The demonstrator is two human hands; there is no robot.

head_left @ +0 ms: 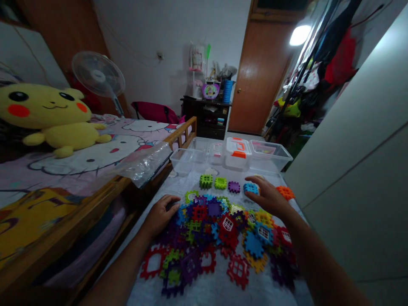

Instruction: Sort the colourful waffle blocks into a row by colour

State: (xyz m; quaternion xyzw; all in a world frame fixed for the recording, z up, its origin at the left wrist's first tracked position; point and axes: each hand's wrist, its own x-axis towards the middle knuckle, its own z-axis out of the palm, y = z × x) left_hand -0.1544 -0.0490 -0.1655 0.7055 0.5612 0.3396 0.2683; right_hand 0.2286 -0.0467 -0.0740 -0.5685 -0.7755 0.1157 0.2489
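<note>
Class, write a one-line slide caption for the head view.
Left hand rests on a pile of interlocking plastic tiles; right hand touches a blue block.

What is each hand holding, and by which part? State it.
Right hand fingertips rest on the blue plastic interlocking block; whether it is gripped cannot be told. Left hand lies flat, holding nothing.

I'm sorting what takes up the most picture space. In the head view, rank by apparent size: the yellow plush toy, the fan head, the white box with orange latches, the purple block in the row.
1. Yellow plush toy, nearer the camera, so real size is unsure.
2. Fan head.
3. White box with orange latches.
4. Purple block.
</note>
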